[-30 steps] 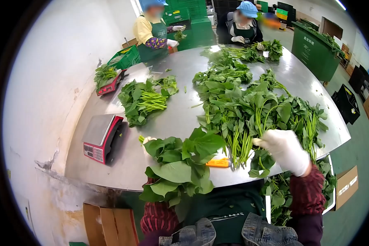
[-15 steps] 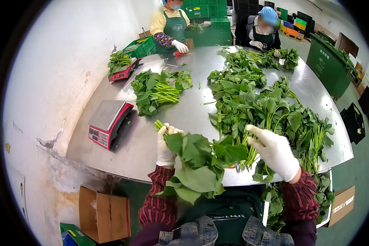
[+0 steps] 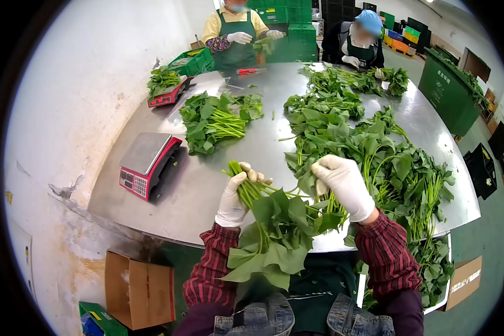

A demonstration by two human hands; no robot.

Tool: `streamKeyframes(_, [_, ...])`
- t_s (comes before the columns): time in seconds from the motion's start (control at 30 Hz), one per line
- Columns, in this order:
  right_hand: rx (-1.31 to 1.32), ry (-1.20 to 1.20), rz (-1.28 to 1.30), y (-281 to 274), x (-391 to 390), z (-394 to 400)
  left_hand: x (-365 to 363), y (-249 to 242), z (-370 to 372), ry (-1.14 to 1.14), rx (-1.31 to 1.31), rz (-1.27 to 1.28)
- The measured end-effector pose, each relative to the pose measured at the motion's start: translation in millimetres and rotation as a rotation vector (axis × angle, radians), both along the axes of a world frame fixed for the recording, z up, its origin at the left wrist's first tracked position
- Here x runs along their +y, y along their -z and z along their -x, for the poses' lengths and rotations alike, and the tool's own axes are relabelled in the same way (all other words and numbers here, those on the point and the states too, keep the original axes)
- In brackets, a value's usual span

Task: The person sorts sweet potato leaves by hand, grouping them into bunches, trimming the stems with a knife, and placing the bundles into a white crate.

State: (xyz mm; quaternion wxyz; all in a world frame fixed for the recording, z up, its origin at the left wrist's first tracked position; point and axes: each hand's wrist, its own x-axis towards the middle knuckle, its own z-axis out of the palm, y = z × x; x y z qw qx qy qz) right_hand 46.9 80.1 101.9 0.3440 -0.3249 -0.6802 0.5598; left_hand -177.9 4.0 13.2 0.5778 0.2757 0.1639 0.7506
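Observation:
My left hand, in a white glove, is closed round the stems of a bunch of leafy greens. The cut stem ends point up past the thumb, and the broad leaves hang down over the table's front edge. To its right, my right hand, also gloved, has its fingers curled together at a leafy stem, whose lower part is hidden behind the bunch. Just beyond this hand lies a long pile of loose greens on the metal table.
A red scale stands at the left, with a second scale bearing greens behind it. Bundled greens lie mid-table. Two co-workers are at the far side. A cardboard box sits below left; a green bin stands right.
My right hand has moved left and its spread fingers have closed at a leafy stem. My left hand has shifted slightly right with the bunch. A co-worker's hand has left the red tool.

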Motion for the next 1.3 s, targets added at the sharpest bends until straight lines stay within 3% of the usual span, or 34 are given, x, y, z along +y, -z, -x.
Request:
streamKeyframes(0.43, [0.176, 0.155, 0.023, -17, 6, -25, 1, -22, -8, 0.065, 0.41, 0.08])
streamKeyframes(0.57, [0.142, 0.254, -0.12, -24, 5, -37, -4, -35, -13, 0.114, 0.571, 0.176])
streamKeyframes(0.67, [0.184, 0.344, -0.207, -28, 5, -51, -11, -53, -24, 0.215, 0.892, 0.294])
streamKeyframes(0.77, [0.197, 0.428, -0.246, -26, 1, -71, -9, -54, -32, 0.23, 1.046, 0.208])
streamKeyframes(0.8, [0.156, 0.465, -0.27, -24, -2, -79, -7, -54, -33, 0.153, 1.253, 0.117])
streamKeyframes(0.83, [0.158, 0.556, -0.373, -22, -8, -83, -5, -55, -34, 0.157, 1.251, 0.115])
streamKeyframes(0.9, [0.246, 0.737, -0.454, -22, -8, -112, -3, -55, -35, -0.017, 1.541, 0.033])
streamKeyframes(0.93, [0.148, 0.826, -0.467, -25, -11, -136, -3, -51, -34, -0.01, 1.537, 0.031])
streamKeyframes(1.0, [-0.111, 0.906, -0.372, -11, 0, -211, 1, -40, -23, -0.296, 1.933, -0.04])
streamKeyframes(1.07, [-0.281, 0.893, -0.259, 13, 2, -257, 0, -35, -17, -0.317, 1.977, -0.074])
streamKeyframes(1.13, [-0.929, 1.014, -0.768, 26, -9, -269, -1, -31, -21, -0.326, 2.012, -0.113])
streamKeyframes(1.17, [-0.659, 0.845, -0.545, 7, -24, -231, -2, -32, -27, -0.338, 1.943, -0.183])
streamKeyframes(1.2, [-0.681, 0.729, -0.38, -3, -36, -198, -3, -34, -34, -0.349, 1.874, -0.25])
streamKeyframes(1.23, [-0.297, 0.524, -0.243, -3, -44, -160, -5, -36, -41, -0.34, 1.866, -0.259])
streamKeyframes(1.27, [-0.384, 0.366, -0.276, 8, -50, -137, -7, -39, -49, -0.305, 1.811, -0.32])
streamKeyframes(1.3, [-0.549, 0.125, -0.093, 2, -55, -110, -9, -42, -56, -0.273, 1.755, -0.378])
